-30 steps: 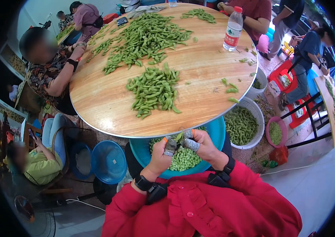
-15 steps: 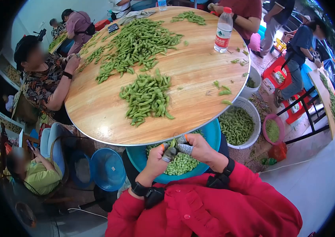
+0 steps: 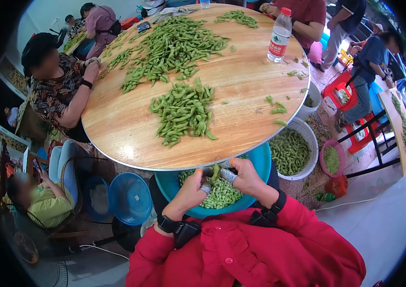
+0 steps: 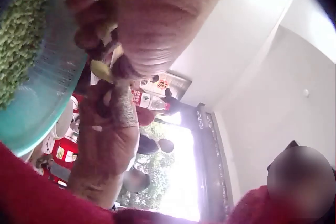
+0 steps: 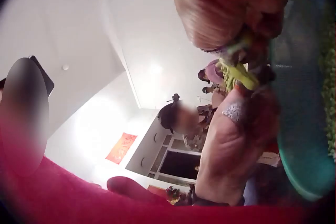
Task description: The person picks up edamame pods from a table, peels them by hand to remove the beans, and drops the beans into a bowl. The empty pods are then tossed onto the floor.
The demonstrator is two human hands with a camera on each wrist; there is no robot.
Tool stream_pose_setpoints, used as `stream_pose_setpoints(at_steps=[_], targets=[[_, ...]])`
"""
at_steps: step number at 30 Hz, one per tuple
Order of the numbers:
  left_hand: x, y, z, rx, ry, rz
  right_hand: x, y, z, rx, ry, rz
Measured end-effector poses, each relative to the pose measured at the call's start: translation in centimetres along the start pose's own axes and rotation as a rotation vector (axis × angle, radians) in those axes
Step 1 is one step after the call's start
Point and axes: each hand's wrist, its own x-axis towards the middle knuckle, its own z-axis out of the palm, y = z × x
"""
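Over a teal basin [image 3: 164, 184] of shelled green soybeans [image 3: 222, 193], both hands meet close to the table edge. My left hand [image 3: 192, 190] and my right hand [image 3: 250, 178] pinch one green soybean pod [image 3: 216, 172] between them. Silvery tape wraps the right thumb, and grey wrapping shows on left fingers. The left wrist view has the yellow-green pod [image 4: 101, 70] at the meeting fingertips, partly hidden by them. In the right wrist view, the pod [image 5: 243, 77] lies between the curled fingers of both hands.
On the round wooden table [image 3: 241, 115] lie a near heap of pods [image 3: 183, 112], a larger heap [image 3: 179, 45] and a water bottle [image 3: 279, 38]. A white basket [image 3: 291, 150] of pods stands right of the basin, blue tubs [image 3: 131, 198] left. Several people sit or stand around.
The head view shifts slightly. Both hands stay together over the basin, and the pod now stands up more plainly between the fingertips.
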Motion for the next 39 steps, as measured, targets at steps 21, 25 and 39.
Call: stream_pose_setpoints(at_steps=[21,25,39], targets=[[0.7,5.2,-0.8,0.447,0.104,0.073,-2.6,0.7,-8.8,-0.753,0.042,0.136],[5.0,6.3,-2.4,0.660,0.437,0.097,-5.0,0.9,-14.7,-0.987,0.276,0.321],[7.2,3.0,-4.4,-0.706,0.198,0.003,-0.1,-1.5,-4.1,0.046,0.009,0.004]])
